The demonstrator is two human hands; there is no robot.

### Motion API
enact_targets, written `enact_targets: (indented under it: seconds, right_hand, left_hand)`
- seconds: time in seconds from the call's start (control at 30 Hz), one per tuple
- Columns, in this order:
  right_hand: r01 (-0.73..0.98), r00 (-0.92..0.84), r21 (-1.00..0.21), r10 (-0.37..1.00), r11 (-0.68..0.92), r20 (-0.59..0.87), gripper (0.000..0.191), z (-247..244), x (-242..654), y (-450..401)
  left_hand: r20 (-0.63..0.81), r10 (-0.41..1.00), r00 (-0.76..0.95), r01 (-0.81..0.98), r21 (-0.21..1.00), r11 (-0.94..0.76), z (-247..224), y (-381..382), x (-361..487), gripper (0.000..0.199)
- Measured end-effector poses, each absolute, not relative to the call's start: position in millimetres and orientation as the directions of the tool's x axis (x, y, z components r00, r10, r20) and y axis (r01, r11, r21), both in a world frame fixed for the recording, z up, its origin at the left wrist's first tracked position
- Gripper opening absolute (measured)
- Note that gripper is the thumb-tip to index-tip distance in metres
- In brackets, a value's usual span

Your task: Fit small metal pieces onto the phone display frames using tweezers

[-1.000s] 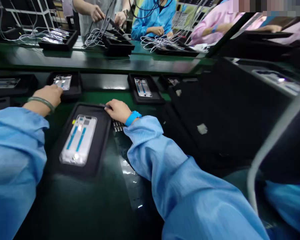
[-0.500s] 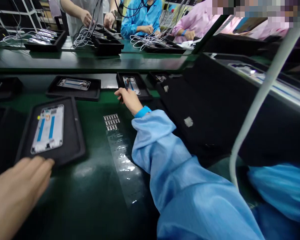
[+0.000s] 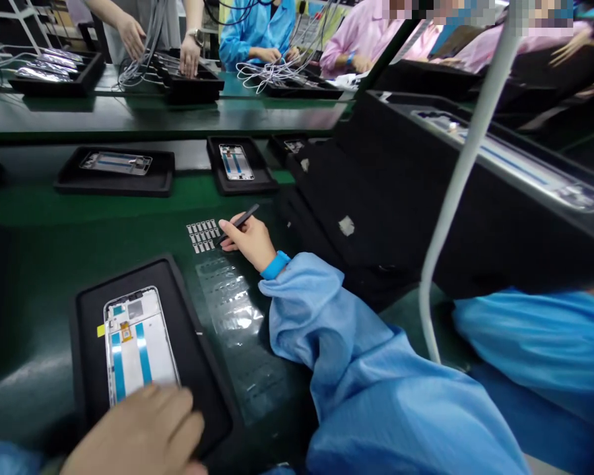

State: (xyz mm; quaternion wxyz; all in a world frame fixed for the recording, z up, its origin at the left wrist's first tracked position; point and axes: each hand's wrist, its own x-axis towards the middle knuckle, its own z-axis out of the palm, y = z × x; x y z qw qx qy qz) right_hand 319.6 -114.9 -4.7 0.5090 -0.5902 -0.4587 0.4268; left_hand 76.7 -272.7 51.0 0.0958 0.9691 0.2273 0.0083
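Black tweezers [image 3: 237,223] are held in my right hand [image 3: 250,241], their tips close to the right side of a sheet of small grey stickers [image 3: 202,235]. A clear film strip [image 3: 237,316] runs down from the stickers. My left hand [image 3: 141,432] lies over the lower end of a phone frame [image 3: 151,336] with blue strips, an orange flex part and a yellow tab. That frame sits in a black tray [image 3: 198,369]. Motion blurs my left hand; its fingertips point down out of clear sight, so its grip is hidden.
Two more black trays with phone frames [image 3: 116,163] [image 3: 236,162] stand farther back. Black material [image 3: 346,191] and a grey-white tube [image 3: 465,171] are at the right. Beyond the dark ledge, people handle cables and trays [image 3: 193,86].
My right hand has drawn back from the far tray to the stickers. The near tray has come closer and lower in view, and my left hand has moved right over its frame.
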Motion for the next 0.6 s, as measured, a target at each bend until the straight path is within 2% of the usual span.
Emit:
enact_targets:
  seconds: [0.1,0.2,0.4,0.6]
  right_hand:
    - [0.12,0.214,-0.991,0.976,-0.061,-0.034,0.031,-6,318,-113]
    - [0.102,0.217,-0.992,0.975,-0.077,-0.054,0.029,-4,317,-113]
    - [0.099,0.19,-0.993,0.98,-0.069,-0.05,0.029,-5,315,-113]
    - [0.022,0.192,-0.995,0.977,-0.098,-0.092,0.03,-6,312,-112]
  left_hand:
    - [0.035,0.53,0.847,0.521,0.135,-0.843,56,-217,97,0.033]
    - [0.024,0.609,0.793,0.608,0.049,-0.793,47,-160,115,0.048]
    - [-0.128,0.649,0.75,0.66,0.083,-0.746,28,-114,131,0.041]
    - [-0.068,0.711,0.7,0.714,0.075,-0.696,33,-123,136,0.039]
